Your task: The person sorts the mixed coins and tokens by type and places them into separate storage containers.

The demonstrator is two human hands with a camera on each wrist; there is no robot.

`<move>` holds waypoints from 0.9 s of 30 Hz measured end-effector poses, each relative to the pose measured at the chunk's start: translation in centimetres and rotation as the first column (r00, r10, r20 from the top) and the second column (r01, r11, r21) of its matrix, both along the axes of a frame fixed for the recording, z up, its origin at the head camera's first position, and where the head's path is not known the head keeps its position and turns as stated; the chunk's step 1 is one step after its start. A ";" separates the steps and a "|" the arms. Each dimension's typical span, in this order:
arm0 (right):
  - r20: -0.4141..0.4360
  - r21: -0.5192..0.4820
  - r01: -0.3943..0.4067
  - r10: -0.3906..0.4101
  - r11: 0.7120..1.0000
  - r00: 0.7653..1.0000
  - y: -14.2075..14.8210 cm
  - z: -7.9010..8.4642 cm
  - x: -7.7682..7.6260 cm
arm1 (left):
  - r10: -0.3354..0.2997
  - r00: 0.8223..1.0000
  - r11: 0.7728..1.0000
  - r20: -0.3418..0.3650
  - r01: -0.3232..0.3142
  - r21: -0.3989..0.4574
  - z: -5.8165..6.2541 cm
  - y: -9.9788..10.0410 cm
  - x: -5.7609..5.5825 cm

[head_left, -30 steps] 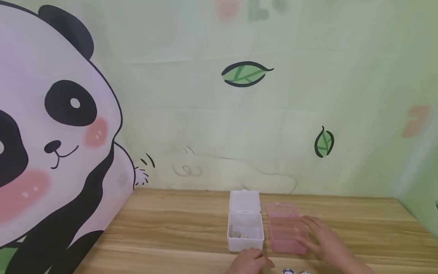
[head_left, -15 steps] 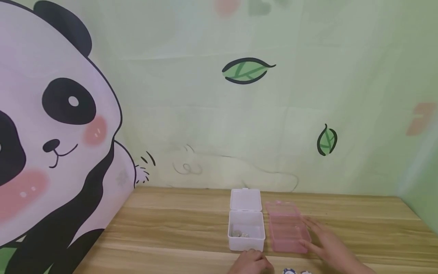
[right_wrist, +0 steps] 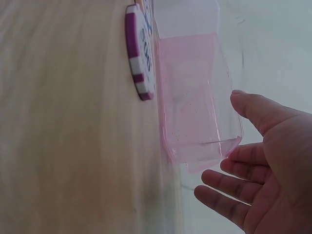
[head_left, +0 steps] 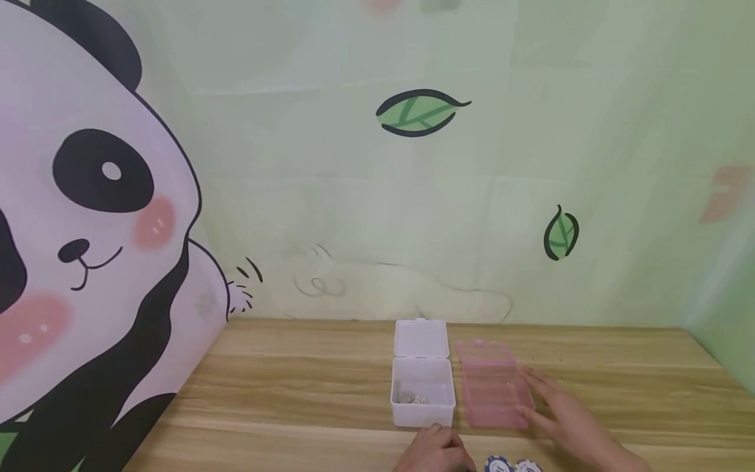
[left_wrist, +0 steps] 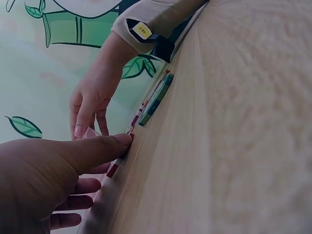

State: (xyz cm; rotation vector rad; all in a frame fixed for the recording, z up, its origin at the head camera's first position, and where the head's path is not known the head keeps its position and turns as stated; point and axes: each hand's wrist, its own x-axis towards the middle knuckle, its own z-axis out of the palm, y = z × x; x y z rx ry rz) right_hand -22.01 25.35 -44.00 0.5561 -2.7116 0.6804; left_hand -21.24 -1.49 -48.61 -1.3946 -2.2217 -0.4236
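Note:
A white box (head_left: 423, 413) with its hinged lid laid back holds a few small, shiny pieces. To its right is a see-through pink box (head_left: 495, 416), its lid folded back too. My right hand (head_left: 569, 419) is at that box's right side; in the right wrist view the thumb touches the rim, the index finger is at the corner, and the other fingers are spread. My left hand (head_left: 433, 451) is low in front of the white box, fingers bent. In the left wrist view its thumb and index finger pinch a red-and-white poker chip (left_wrist: 113, 169) at the tabletop.
A blue-and-white chip (head_left: 499, 464) and a purple-and-white chip (right_wrist: 139, 53) lie near the front. A green chip (left_wrist: 156, 100) also lies on the wooden table (head_left: 283, 393). Behind stands a green backdrop (head_left: 330, 164) with a printed panda.
The head view has tilted down slightly, so more of the chips in front shows. Both hands have stayed close to their places, the right one at the pink box.

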 end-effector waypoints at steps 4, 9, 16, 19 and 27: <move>0.002 -0.002 -0.002 0.002 1.000 1.000 -0.1 -0.2 0.1 | -0.007 0.996 1.000 0.091 0.007 0.003 0.0 -0.1 0.3; 0.002 -0.003 0.006 -0.006 1.000 1.000 -0.2 -0.3 0.2 | 0.023 0.976 1.000 0.215 -0.019 -0.022 0.4 -0.1 0.7; -0.011 -0.007 0.016 -0.016 1.000 1.000 -0.3 -0.2 0.4 | 0.069 0.981 0.996 0.181 -0.058 -0.067 1.1 -0.2 0.9; -0.012 -0.010 0.017 -0.017 1.000 1.000 -0.3 -0.3 0.3 | 0.081 0.988 0.995 0.131 -0.072 -0.072 1.7 -0.1 1.1; -0.005 -0.007 0.024 -0.024 1.000 1.000 -0.5 -0.1 0.2 | 0.144 0.979 0.987 0.145 -0.131 -0.095 3.8 0.3 1.7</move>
